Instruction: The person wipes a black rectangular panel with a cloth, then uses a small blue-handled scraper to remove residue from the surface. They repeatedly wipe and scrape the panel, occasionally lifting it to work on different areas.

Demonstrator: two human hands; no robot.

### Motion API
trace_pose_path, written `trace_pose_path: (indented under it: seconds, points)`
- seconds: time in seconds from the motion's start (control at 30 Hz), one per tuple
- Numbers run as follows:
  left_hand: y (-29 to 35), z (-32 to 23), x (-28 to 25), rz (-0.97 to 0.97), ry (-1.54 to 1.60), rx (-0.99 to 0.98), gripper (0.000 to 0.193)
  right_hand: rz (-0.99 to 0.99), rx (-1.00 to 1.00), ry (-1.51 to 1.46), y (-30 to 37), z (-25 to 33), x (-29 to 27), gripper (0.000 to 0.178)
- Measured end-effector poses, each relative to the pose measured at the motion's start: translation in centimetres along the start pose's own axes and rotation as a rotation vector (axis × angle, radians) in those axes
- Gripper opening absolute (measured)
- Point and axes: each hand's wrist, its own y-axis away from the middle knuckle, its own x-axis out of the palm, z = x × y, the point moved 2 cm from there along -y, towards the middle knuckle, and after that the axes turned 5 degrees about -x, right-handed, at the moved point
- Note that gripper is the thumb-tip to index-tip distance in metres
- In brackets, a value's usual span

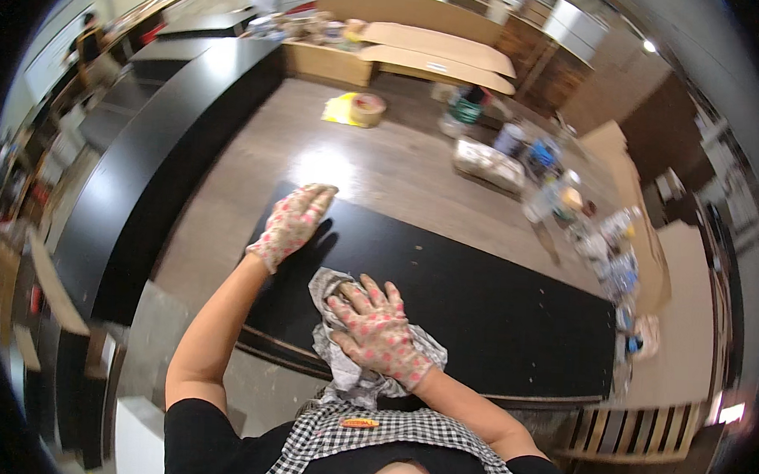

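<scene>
A long black board (479, 311) lies flat in front of me on the workbench, with a few small pale marks on its face. My right hand (381, 336), in a pale glove with pink dots, presses a crumpled grey-white rag (351, 374) onto the board near its front left part. The rag bunches around the fingers and hangs over the near edge. Gloved the same way, my left hand (294, 222) is at the board's far left corner, fingers stretched out and holding nothing. Its shadow falls on the black surface; whether it touches the board I cannot tell.
A tape roll (367, 109) sits on a yellow sheet at the back of the brown bench top (384, 151). Bottles, cans and a wrapped bundle (489, 165) crowd the right side. Long black panels (157, 148) stand at left. A person (91, 46) is far left.
</scene>
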Motion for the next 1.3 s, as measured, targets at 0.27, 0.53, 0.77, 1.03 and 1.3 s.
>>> trace_pose_path:
  seconds: [0.27, 0.53, 0.77, 1.03, 1.3]
  points:
    - [-8.4, -10.7, 16.5, 0.746, -0.198, -0.052, 0.052, 0.242, 1.362, 0.573, 21.7, -16.8, -10.8, 0.045]
    - [-7.0, -12.9, 17.4, 0.776, -0.294, -0.029, 0.052, -0.037, 0.576, 0.337, 12.9, -6.0, -1.9, 0.045]
    - [-5.3, -14.1, 16.2, 0.690, -0.330, -0.072, 0.045, -0.199, 1.106, 1.044, 36.0, -27.7, -15.6, 0.036]
    - [-5.2, -14.3, 16.6, 0.633, -0.415, -0.116, 0.044, 0.188, 0.665, 0.145, 21.2, -16.5, -7.3, 0.050]
    - [-5.0, -12.0, 17.2, 0.454, -0.323, -0.068, 0.038, 0.267, 1.118, 0.934, 37.8, -19.2, -19.4, 0.051]
